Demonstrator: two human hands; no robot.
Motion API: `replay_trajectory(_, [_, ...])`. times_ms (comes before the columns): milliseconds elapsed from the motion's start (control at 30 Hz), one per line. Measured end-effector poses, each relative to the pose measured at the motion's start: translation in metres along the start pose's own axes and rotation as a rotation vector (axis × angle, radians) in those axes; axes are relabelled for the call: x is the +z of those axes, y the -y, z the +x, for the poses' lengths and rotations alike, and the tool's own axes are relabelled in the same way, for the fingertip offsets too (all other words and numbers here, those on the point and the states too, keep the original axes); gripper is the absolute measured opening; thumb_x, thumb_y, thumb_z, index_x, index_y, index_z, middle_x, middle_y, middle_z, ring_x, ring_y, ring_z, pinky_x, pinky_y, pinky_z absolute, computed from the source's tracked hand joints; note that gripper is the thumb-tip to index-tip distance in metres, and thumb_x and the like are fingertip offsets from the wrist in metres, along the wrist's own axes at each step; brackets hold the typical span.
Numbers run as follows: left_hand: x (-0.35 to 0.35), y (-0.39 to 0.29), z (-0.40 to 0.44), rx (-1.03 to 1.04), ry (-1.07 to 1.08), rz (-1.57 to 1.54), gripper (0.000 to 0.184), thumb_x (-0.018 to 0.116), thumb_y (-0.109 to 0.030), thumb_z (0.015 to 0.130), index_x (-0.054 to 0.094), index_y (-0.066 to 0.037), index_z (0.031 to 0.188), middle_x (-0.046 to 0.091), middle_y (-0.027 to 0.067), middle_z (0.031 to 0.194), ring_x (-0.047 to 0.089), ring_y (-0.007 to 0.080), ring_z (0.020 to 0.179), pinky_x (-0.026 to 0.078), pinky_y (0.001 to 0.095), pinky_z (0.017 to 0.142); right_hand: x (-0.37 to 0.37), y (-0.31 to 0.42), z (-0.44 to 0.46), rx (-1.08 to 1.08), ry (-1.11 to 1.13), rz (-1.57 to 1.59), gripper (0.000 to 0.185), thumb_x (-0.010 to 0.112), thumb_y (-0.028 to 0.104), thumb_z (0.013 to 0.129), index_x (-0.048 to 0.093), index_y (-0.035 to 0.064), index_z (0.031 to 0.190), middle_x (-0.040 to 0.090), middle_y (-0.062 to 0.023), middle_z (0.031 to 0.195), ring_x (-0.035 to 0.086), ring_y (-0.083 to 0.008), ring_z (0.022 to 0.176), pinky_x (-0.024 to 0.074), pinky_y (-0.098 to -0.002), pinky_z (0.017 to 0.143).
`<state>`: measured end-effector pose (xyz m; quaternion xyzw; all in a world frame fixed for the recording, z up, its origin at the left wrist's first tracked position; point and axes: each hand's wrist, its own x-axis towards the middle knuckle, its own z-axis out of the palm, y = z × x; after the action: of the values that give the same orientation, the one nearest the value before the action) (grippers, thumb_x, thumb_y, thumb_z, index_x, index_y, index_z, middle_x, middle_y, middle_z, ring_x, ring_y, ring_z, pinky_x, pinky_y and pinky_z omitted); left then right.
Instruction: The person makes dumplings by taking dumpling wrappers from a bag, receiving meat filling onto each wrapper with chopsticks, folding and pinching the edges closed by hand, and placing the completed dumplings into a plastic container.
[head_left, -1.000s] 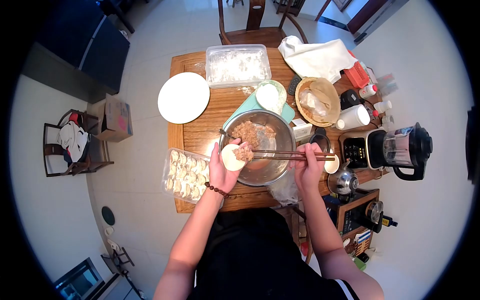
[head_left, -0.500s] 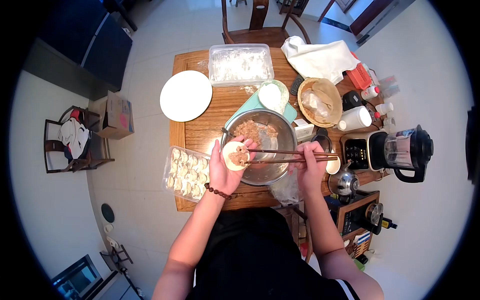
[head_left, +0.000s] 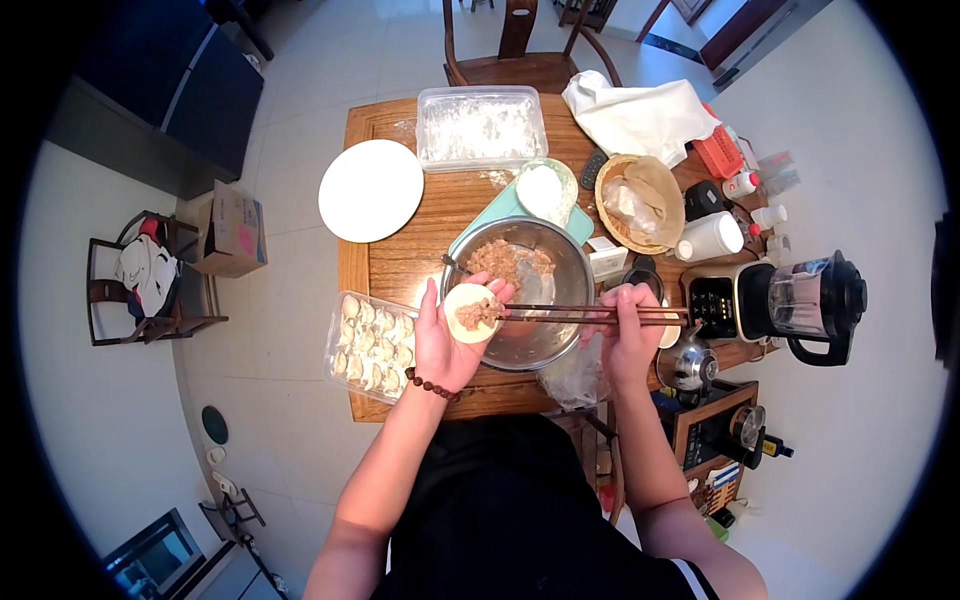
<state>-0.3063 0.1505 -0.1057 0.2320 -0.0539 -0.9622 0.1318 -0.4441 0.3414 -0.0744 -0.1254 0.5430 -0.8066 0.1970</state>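
Observation:
On the palm of my left hand [head_left: 436, 355] lies a round dumpling wrapper [head_left: 462, 332], with a clump of minced filling [head_left: 474, 313] at its middle. My right hand [head_left: 627, 345] is closed around a pair of brown chopsticks [head_left: 570, 314], whose tips touch the filling's right side. Both hands are over the near part of a steel mixing bowl [head_left: 576, 280]. More minced filling [head_left: 495, 262] sits against that bowl's far left side. To the left of my left wrist, a plastic tray [head_left: 333, 366] holds rows of folded dumplings [head_left: 374, 347].
A white plate [head_left: 371, 191] overhangs the table's left edge. Behind the bowl are a floury plastic container [head_left: 481, 94] and a small bowl of white powder [head_left: 541, 192]. On the right stand a wicker basket [head_left: 608, 224], a kettle [head_left: 684, 371] and a blender [head_left: 815, 300].
The chopsticks have come closer together, and their tips have shifted slightly right on the filling. The clump looks flatter on the wrapper. My left hand has barely moved.

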Motion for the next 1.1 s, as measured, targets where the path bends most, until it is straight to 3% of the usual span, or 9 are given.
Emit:
replay_trajectory(233, [-0.011, 0.001, 0.002, -0.002, 0.028, -0.008, 0.072, 0.031, -0.057, 0.108, 0.048, 0.006, 0.139, 0.056, 0.0240, 0.138, 0.053, 0.0373, 0.133, 0.048, 0.0468, 0.110, 0.008, 0.023, 0.008, -0.049, -0.103, 0.149, 0.021, 0.048, 0.014, 0.108, 0.049, 0.0019, 0.091, 0.058, -0.0123, 0.076, 0.060, -0.0215, 0.054, 0.0516, -0.0343, 0.044])
replay_trajectory(367, [-0.019, 0.001, 0.002, -0.002, -0.039, -0.013, 0.072, 0.033, -0.056, 0.108, 0.047, 0.007, 0.140, 0.055, 0.0243, 0.139, 0.052, 0.0372, 0.135, 0.045, 0.0478, 0.113, -0.008, 0.017, 0.028, -0.092, -0.185, 0.079, 0.022, 0.048, 0.021, 0.108, 0.051, 0.0047, 0.094, 0.059, -0.0103, 0.078, 0.056, -0.0186, 0.051, 0.0481, -0.0320, 0.043])
replay_trajectory(533, [-0.023, 0.001, 0.001, -0.001, -0.042, -0.011, 0.073, 0.033, -0.056, 0.108, 0.046, 0.008, 0.141, 0.053, 0.0250, 0.140, 0.050, 0.0377, 0.136, 0.044, 0.0484, 0.114, -0.025, -0.047, 0.050, -0.028, -0.165, -0.276, 0.023, 0.056, 0.018, 0.106, 0.054, 0.0023, 0.088, 0.062, -0.0067, 0.065, 0.062, -0.0157, 0.053, 0.0515, -0.0294, 0.049])
replay_trajectory(600, [-0.023, 0.001, 0.002, 0.002, -0.047, -0.020, 0.073, 0.034, -0.056, 0.107, 0.046, 0.008, 0.141, 0.053, 0.0251, 0.140, 0.051, 0.0383, 0.135, 0.044, 0.0487, 0.115, -0.021, -0.072, 0.051, -0.002, 0.053, -0.598, 0.021, 0.061, 0.015, 0.103, 0.059, 0.0016, 0.087, 0.063, -0.0045, 0.064, 0.063, -0.0109, 0.054, 0.0502, -0.0256, 0.052])
replay_trajectory(700, [-0.019, -0.001, 0.000, 0.010, -0.039, -0.034, 0.073, 0.034, -0.056, 0.107, 0.045, 0.008, 0.141, 0.053, 0.0255, 0.140, 0.051, 0.0388, 0.135, 0.043, 0.0492, 0.115, -0.018, -0.075, 0.050, -0.045, 0.050, -0.692, 0.021, 0.064, 0.014, 0.101, 0.061, 0.0011, 0.085, 0.064, -0.0039, 0.063, 0.062, -0.0089, 0.054, 0.0485, -0.0240, 0.052])
replay_trajectory(1100, [-0.017, 0.001, 0.004, 0.018, -0.046, -0.052, 0.073, 0.036, -0.057, 0.107, 0.047, 0.007, 0.139, 0.054, 0.0258, 0.140, 0.050, 0.0390, 0.136, 0.040, 0.0516, 0.118, -0.033, -0.062, 0.046, -0.016, -0.022, -0.506, 0.022, 0.060, 0.015, 0.104, 0.058, 0.0001, 0.088, 0.063, -0.0064, 0.066, 0.062, -0.0121, 0.053, 0.0507, -0.0258, 0.049])
